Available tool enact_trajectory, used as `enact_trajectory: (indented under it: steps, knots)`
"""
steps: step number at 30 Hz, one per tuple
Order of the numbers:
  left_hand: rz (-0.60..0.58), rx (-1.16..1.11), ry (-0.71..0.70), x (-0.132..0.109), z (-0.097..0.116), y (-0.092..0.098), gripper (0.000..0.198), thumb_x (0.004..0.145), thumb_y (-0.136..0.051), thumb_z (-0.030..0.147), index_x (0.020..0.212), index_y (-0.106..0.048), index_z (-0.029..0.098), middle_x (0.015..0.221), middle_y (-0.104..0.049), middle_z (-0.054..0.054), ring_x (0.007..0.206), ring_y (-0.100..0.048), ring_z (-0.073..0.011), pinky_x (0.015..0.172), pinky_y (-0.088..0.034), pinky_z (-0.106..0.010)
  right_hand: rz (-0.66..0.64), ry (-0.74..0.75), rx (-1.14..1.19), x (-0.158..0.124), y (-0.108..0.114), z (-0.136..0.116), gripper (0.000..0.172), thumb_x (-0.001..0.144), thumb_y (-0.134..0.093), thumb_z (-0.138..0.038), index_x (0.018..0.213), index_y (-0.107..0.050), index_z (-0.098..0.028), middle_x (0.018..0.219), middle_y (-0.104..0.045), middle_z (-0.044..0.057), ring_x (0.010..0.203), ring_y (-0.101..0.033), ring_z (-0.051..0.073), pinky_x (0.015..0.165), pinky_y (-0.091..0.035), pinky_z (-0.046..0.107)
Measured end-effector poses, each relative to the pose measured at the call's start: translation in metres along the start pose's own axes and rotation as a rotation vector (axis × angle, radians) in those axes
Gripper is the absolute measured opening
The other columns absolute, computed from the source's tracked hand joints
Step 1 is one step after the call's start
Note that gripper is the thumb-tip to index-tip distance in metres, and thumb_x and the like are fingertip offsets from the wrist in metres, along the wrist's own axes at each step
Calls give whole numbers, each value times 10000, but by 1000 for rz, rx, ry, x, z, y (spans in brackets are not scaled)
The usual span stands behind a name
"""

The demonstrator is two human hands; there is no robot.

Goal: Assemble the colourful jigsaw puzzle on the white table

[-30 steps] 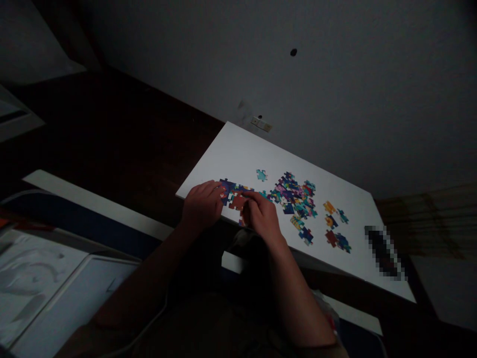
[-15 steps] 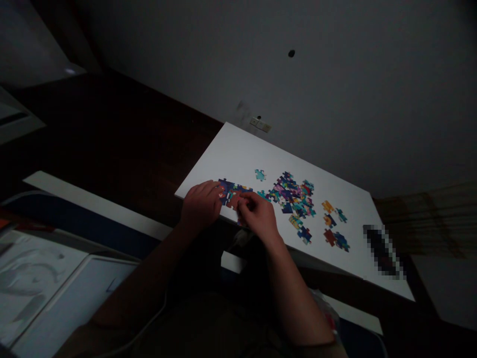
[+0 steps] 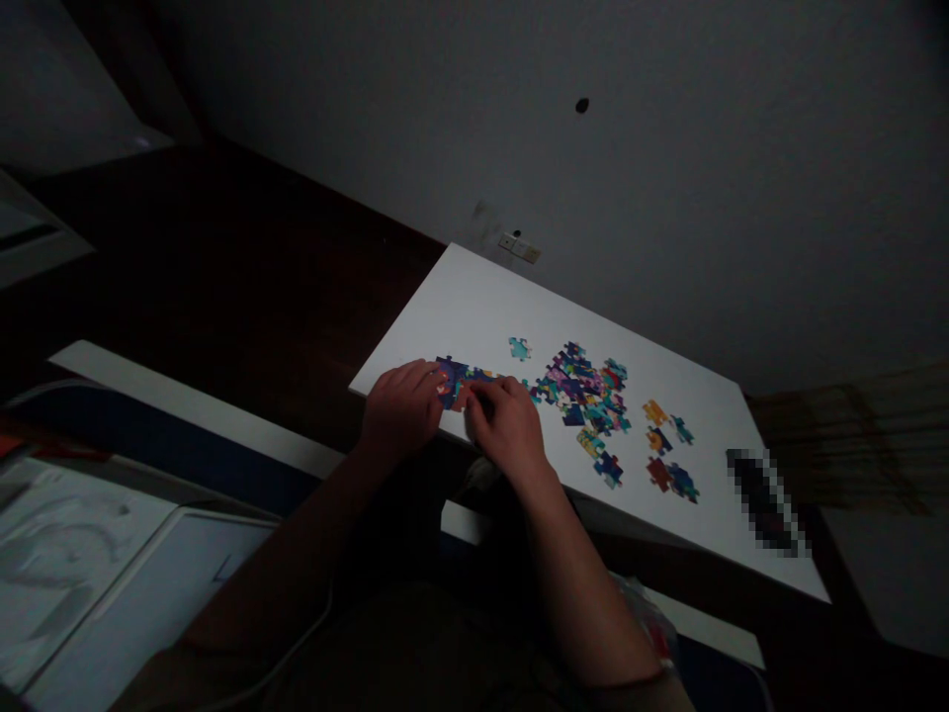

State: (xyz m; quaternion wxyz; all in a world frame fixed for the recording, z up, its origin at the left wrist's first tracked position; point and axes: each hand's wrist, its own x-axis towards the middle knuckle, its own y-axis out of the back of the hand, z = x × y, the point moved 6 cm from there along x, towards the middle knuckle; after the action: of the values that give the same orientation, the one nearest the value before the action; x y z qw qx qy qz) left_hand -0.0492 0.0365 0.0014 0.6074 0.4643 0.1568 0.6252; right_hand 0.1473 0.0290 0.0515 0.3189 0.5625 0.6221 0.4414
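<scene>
A strip of joined jigsaw puzzle pieces (image 3: 454,374), dark blue, purple and reddish brown, lies at the near left edge of the white table. My left hand (image 3: 402,403) rests over the strip's left end, fingers laid out flat and touching it. Over the right part of the strip, my right hand (image 3: 507,423) is closed, thumb and fingertips pinched at a reddish-brown jigsaw piece (image 3: 461,398). The fingers cover much of that piece and the strip's right end. Just right of my right hand is a pile of loose jigsaw pieces (image 3: 585,386).
One light-blue piece (image 3: 520,348) lies apart behind the strip. Several pieces, among them a yellow one (image 3: 653,412) and a brown one (image 3: 657,474), sit on the right of the white table (image 3: 474,297). A pixelated dark object (image 3: 763,499) is near its right end. The wall stands behind.
My right hand has shifted slightly left and turned over the strip, covering more of it. A purple piece seen below its fingers is now hidden. My left hand stays in place.
</scene>
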Motion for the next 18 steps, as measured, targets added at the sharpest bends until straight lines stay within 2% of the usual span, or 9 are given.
enact_trajectory:
  steps: [3, 9, 14, 18]
  knots:
    - [-4, -21, 11, 0, 0, 0, 419, 1239, -530, 334, 1428, -902, 301, 1626, -916, -101, 1552, -826, -382, 1319, -641, -666, 31, 24, -6, -9, 0, -1, 405, 1264, -658, -336, 1504, -958, -208, 1381, -884, 187, 1351, -818, 377, 1232, -647, 477]
    - [14, 5, 2, 0, -1, -2, 409, 1236, -542, 300, 1425, -904, 273, 1623, -920, -124, 1561, -832, -387, 1314, -644, -658, 7, 16, -69, -19, -2, 0, 356, 1268, -717, -421, 1499, -969, -325, 1333, -868, 150, 1289, -804, 378, 1159, -663, 482]
    - [14, 28, -5, -1, -3, -3, 387, 1243, -574, 302, 1444, -903, 277, 1630, -921, -104, 1562, -834, -375, 1314, -641, -627, 33, 18, -50, -20, -6, 4, 371, 1263, -726, -391, 1526, -965, -284, 1338, -862, 161, 1284, -797, 367, 1170, -656, 476]
    - [21, 60, -31, 0, -6, -6, 394, 1238, -578, 295, 1450, -909, 283, 1625, -924, -112, 1545, -849, -365, 1296, -661, -615, 68, 33, -31, -21, -13, 9, 360, 1246, -741, -383, 1499, -966, -261, 1350, -867, 181, 1292, -791, 388, 1185, -669, 531]
